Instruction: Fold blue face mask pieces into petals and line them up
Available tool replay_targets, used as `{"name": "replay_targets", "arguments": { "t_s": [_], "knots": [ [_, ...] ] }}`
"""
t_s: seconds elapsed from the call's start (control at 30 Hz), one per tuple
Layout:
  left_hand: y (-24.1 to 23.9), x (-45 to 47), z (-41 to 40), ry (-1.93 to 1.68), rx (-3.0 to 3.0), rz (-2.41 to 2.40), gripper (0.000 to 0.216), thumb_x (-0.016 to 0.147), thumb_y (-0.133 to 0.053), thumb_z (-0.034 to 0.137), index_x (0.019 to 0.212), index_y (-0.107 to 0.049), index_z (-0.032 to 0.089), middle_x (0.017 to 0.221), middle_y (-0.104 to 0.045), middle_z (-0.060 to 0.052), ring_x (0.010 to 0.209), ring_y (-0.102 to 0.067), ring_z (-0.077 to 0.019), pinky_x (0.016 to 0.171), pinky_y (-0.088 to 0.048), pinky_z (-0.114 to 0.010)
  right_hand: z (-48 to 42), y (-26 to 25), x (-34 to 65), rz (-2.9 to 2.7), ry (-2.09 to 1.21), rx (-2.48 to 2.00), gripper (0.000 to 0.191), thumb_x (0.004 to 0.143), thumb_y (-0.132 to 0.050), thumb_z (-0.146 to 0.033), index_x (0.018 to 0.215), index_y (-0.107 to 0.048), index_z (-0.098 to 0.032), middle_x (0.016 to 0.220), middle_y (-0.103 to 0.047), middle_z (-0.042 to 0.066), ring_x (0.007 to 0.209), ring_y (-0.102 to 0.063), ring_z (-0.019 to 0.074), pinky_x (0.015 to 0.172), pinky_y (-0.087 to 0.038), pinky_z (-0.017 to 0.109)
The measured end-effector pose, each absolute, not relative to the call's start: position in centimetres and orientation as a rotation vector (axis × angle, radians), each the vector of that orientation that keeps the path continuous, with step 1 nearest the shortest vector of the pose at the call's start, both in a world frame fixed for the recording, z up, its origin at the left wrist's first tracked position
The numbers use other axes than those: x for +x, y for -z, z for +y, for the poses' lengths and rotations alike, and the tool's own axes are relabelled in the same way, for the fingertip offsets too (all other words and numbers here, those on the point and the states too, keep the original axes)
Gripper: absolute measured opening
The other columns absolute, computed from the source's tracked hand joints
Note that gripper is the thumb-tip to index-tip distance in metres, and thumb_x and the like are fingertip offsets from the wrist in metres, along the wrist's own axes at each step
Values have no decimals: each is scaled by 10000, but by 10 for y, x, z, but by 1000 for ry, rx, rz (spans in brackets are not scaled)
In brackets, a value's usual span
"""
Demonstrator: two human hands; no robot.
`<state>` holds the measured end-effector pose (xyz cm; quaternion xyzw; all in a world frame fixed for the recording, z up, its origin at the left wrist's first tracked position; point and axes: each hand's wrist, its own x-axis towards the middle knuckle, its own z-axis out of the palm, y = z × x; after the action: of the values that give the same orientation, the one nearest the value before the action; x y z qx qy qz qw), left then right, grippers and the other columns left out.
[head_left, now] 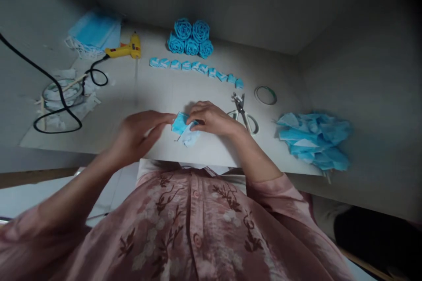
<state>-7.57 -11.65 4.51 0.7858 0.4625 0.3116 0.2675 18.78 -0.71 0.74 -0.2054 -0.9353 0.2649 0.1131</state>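
Observation:
A small blue and white piece of mask fabric [185, 129] lies on the white table [165, 92] just in front of me. My right hand [214, 119] presses down on its right side with fingers curled over it. My left hand [141, 129] reaches in from the left, its fingertips pinching the fabric's left edge. Both hands grip the same piece.
Scissors [243, 112] lie right of my right hand, a tape ring [265, 95] beyond. A row of folded blue pieces [196, 68] and blue fabric roses [190, 38] sit further back. A yellow glue gun [125, 49], black cable [59, 96], stacked masks [94, 30] left; blue scraps [314, 140] right.

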Motion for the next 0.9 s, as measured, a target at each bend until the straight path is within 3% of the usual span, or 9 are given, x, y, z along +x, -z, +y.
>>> {"name": "replay_targets", "arguments": {
  "t_s": [0.13,0.23,0.43,0.6,0.77,0.9],
  "knots": [
    [-16,-52,-86,-589,2154,1259,429,1054,-439,343,1358,-724,241,1314,-805,-85,1195,-749,-247,1057,-558,-380,-8,-7,185,-2753,-765,-630,31,928,-786,-191,915,-779,-218,989,-728,51,1020,-619,224,1004,-409,388],
    [-6,-44,-75,-567,2077,1317,515,1041,-429,354,1490,-638,212,1212,-834,-86,1109,-775,-238,1011,-569,-363,-2,-7,190,-2662,-880,-566,100,943,-754,-193,847,-759,-217,914,-734,33,971,-624,207,1000,-430,381],
    [-11,-47,-73,-628,1952,1352,585,1002,-456,324,1550,-553,143,1203,-825,-127,1004,-783,-218,960,-576,-356,4,-13,202,-2367,-1136,-607,49,939,-743,-245,898,-738,-219,995,-771,39,1049,-674,200,982,-492,356],
    [-6,-49,-66,-665,1852,1323,608,963,-509,355,1538,-543,162,1194,-816,-124,904,-777,-195,828,-590,-321,4,-3,195,-2444,-1132,-625,39,936,-756,-236,971,-750,-219,957,-774,10,917,-683,159,907,-486,314],
    [2,-52,-56,-689,1819,1240,619,924,-520,327,1521,-554,164,1130,-813,-106,815,-754,-163,756,-592,-290,4,4,192,-2569,-973,-614,225,924,-815,-270,1140,-762,-239,951,-788,1,985,-680,170,1012,-446,347],
    [8,-52,-49,-686,1799,1174,578,926,-514,329,1476,-582,163,1128,-803,-105,766,-743,-153,722,-599,-287,1,5,189,-2694,-857,-547,77,946,-801,-276,1013,-786,-243,1011,-794,7,1058,-665,181,1084,-388,379]
  ]
}}
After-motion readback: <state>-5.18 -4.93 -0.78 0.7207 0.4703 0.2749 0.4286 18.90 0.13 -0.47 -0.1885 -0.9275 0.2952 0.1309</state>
